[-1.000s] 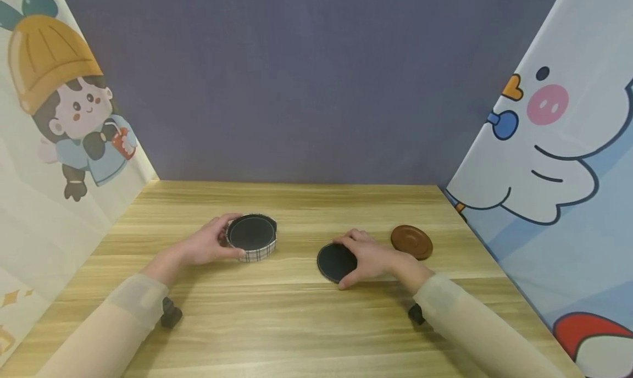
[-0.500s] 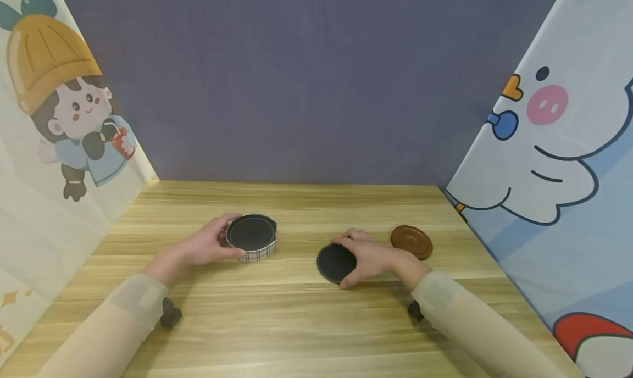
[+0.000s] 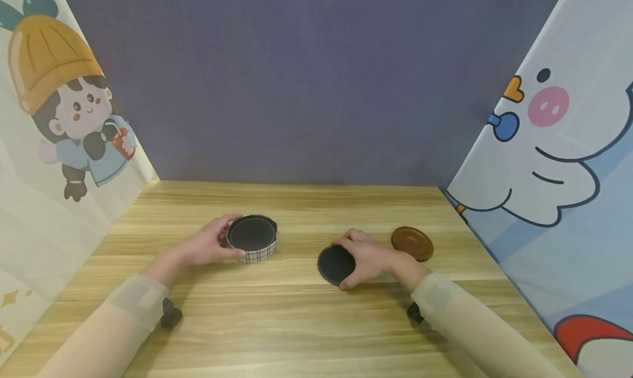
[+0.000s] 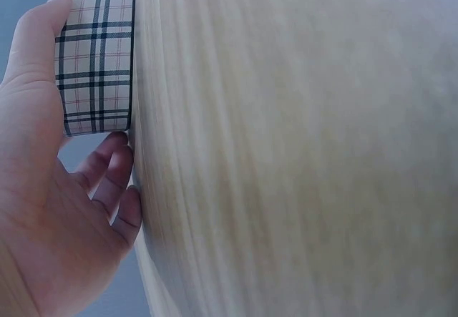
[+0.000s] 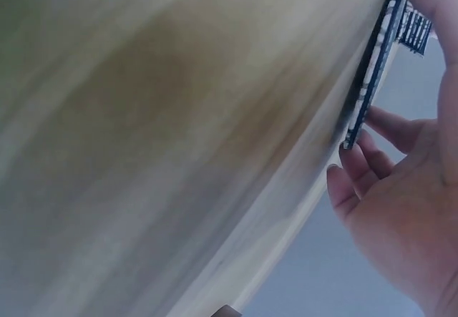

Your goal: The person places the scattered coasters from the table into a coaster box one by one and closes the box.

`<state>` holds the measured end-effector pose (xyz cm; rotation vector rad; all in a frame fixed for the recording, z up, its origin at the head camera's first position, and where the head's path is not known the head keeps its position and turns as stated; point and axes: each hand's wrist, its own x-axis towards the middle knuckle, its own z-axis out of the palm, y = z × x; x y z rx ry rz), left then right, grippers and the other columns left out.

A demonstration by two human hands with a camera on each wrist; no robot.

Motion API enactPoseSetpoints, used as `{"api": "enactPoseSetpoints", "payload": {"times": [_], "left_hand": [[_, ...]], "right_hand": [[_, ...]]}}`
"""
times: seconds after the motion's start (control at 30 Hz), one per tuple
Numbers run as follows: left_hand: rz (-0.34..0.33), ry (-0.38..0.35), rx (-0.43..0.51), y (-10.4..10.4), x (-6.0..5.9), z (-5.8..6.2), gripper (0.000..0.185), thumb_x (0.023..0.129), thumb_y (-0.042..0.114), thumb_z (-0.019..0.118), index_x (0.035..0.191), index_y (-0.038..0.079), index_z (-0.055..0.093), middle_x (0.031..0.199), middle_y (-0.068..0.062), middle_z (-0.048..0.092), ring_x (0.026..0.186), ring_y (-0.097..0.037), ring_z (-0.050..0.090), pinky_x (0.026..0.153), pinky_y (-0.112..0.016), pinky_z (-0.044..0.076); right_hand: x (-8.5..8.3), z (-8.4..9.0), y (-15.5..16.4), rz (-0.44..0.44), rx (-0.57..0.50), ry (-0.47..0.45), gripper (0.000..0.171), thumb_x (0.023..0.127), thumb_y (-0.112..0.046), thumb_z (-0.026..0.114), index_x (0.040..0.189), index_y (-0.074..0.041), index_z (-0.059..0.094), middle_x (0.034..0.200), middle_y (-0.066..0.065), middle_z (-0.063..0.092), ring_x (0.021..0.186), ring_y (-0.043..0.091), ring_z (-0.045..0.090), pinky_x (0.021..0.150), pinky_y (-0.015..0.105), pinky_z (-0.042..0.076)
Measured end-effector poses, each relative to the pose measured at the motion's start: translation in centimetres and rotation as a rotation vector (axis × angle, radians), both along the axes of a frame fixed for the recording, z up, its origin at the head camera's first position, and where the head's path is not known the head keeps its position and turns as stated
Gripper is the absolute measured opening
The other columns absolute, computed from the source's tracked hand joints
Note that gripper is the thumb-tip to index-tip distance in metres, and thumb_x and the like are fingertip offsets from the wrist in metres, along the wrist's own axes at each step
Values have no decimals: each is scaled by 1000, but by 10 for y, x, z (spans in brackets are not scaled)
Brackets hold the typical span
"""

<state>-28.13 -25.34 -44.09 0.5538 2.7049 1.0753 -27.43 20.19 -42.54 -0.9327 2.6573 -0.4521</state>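
Nearest to us, low in the head view, two pale sleeves run up from the bottom corners onto the wooden bench point(image 3: 296, 323).

At lower right of centre, our right hand point(image 3: 368, 257) lies over a flat black disc point(image 3: 335, 263) that rests on the bench. The thumb sits at the disc's near edge and the fingers curve over its far right edge, so the grip is closed round the disc. The right wrist view shows the disc point(image 5: 372, 81) edge-on, thin, with pale stitching along its rim; its near edge appears slightly raised off the wood, though we cannot tell for certain.

At left of centre, our left hand point(image 3: 207, 246) cups a round plaid-walled holder point(image 3: 252, 239) with a dark inside. The thumb lies against the near wall and the fingers reach round the far-left side. In the left wrist view the thumb presses on the plaid wall point(image 4: 96, 52) and the other fingers point(image 4: 118, 188) curl beside its base.

Just past the right hand, right of centre, a brown saucer point(image 3: 412, 242) lies on the bench, near the disc but apart from it.

Farthest off, a purple-grey back wall point(image 3: 306, 81) stands between cartoon-printed sheets at left point(image 3: 54, 98) and right point(image 3: 554, 136).
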Motion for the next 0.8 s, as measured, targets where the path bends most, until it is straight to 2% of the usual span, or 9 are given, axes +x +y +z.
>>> {"api": "enactPoseSetpoints", "payload": {"times": [0.33, 0.8], "left_hand": [[3, 1, -1, 0, 0, 0, 109, 88, 44, 93, 171, 11, 30, 148, -30, 51, 127, -42, 62, 111, -69, 52], [11, 0, 3, 0, 0, -1, 108, 88, 45, 93, 171, 13, 31, 149, -30, 50, 128, -44, 61, 111, -70, 51]], "right_hand": [[-7, 6, -1, -17, -52, 43, 112, 75, -52, 95, 166, -11, 46, 144, 8, 46, 132, 28, 41, 105, 50, 44], [-9, 20, -19, -25, -97, 57, 109, 79, -52, 91, 168, -11, 44, 150, 10, 45, 136, 30, 41, 106, 52, 46]]}}
